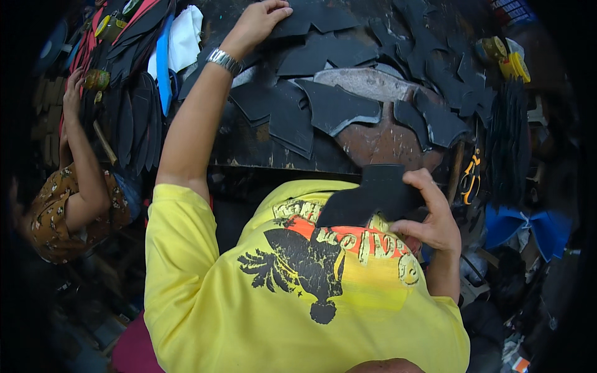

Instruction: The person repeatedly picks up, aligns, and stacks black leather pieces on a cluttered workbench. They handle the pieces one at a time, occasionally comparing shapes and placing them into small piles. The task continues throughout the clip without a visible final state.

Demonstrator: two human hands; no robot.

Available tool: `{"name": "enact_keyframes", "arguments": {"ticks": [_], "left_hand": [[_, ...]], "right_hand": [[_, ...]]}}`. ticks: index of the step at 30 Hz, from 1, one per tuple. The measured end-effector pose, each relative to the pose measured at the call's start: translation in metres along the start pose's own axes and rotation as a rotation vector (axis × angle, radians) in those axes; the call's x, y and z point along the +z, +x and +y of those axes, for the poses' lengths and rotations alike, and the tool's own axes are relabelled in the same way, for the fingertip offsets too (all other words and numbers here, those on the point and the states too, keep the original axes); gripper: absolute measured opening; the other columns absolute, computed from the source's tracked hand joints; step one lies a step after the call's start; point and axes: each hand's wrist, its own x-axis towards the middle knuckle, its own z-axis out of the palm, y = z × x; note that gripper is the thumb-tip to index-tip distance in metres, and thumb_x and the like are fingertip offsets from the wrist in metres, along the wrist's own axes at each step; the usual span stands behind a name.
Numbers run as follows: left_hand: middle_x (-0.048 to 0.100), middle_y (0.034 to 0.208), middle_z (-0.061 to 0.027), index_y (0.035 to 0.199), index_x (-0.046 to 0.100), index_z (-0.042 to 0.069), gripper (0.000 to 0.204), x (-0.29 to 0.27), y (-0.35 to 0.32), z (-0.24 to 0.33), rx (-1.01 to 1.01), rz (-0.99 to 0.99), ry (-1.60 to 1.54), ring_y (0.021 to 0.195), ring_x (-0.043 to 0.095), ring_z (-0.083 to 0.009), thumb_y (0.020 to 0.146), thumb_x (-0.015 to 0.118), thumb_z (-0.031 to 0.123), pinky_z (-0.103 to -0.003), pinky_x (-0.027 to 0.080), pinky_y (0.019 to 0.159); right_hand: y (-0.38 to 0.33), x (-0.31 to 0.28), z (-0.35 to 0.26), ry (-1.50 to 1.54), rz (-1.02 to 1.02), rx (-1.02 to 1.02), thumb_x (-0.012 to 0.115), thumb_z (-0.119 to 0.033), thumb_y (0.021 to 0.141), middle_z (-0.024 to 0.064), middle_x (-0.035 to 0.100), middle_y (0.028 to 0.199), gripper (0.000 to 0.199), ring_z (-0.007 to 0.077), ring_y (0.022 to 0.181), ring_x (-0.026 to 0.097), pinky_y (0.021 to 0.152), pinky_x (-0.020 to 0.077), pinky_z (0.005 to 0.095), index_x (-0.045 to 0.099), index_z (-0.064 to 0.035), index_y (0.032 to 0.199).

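My right hand [432,214] grips a flat black cut piece [370,196], shaped like part of a shoe upper, between thumb and fingers. The piece is held up in front of my yellow shirt, just off the table's near edge. At the far side of the table, my left hand [264,18] has its fingers curled together at the edge of another black cut piece [317,17]. Around and below that hand, several more black pieces [292,118] overlap on the dark table [261,160]. One curved piece [339,107] shows a pale edge.
Orange-handled scissors [471,177] hang at the table's right. Yellow-lidded jars [515,66] stand at the far right. On the left, another person's hand [73,90] is by a jar [96,79] and stacked black strips [137,121]. A blue strip [165,68] lies beside white cloth [185,40].
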Motion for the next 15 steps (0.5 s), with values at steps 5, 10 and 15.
{"name": "enact_keyframes", "arguments": {"ticks": [5,10,15], "left_hand": [[0.062,0.114,-0.0169,0.112,0.069,0.002,0.035,0.018,-0.028,0.011,0.455,0.410,0.860,0.109,0.059,-0.0365,0.084,0.078,0.021,-0.046,0.049,0.092],[0.071,0.111,-0.0108,0.126,0.069,0.006,0.038,0.045,-0.115,0.060,0.497,-0.127,0.184,0.102,0.069,-0.0191,0.093,0.077,0.023,-0.031,0.053,0.089],[0.074,0.103,-0.0101,0.120,0.071,0.002,0.033,0.071,-0.206,0.083,0.055,-0.761,-0.321,0.090,0.071,-0.0167,0.091,0.078,0.017,-0.030,0.057,0.080]], "right_hand": [[-0.005,0.008,0.007,0.261,-0.012,0.042,0.089,-0.009,0.071,0.0118,0.061,0.116,0.053,0.0229,0.105,0.060,0.094,0.0459,0.0326,0.063,0.0011,0.116],[0.000,0.012,0.016,0.640,0.186,0.169,0.076,0.007,0.082,0.0093,0.068,0.104,0.018,0.0154,0.098,0.064,0.089,0.0487,0.0290,0.065,0.0009,0.095],[0.014,0.012,0.017,0.629,0.258,0.220,0.078,0.006,0.081,0.0062,0.068,0.101,0.020,0.0123,0.093,0.063,0.085,0.0495,0.0263,0.066,0.0009,0.097]]}}
